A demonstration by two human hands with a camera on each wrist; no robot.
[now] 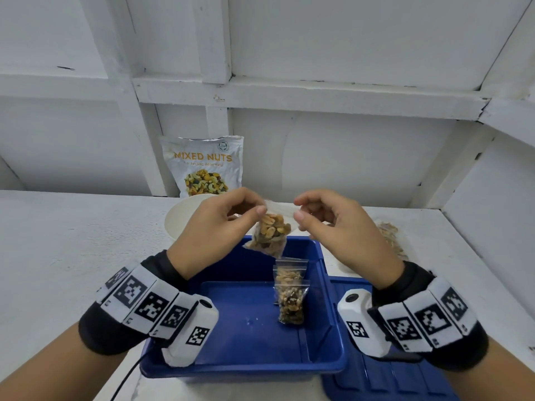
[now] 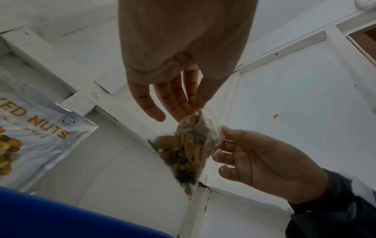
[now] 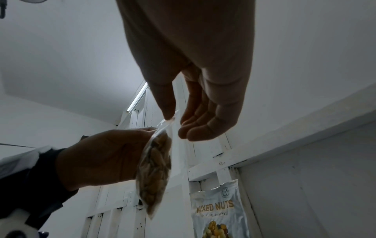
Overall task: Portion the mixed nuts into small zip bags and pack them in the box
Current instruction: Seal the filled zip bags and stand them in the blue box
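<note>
— White walls closed the table [image 1: 72, 241] behind and on the right; how stood the hands?
— Left hand [image 1: 215, 227] and right hand [image 1: 338, 230] each pinched the zip bag [image 1: 270, 235] top over the blue box [image 1: 249, 360] far edge. The pouch [image 1: 202, 166] read "MIXED NUTS".

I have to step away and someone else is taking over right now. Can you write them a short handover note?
Left hand and right hand each pinch a top corner of a filled zip bag, held above the blue box.
Two filled bags lie in the box already.
The cream bowl and the mixed nuts pouch stand behind; the lid is to the right.
Left: check that the held bag's zip is shut, place it in the box, carry on portioning.
</note>
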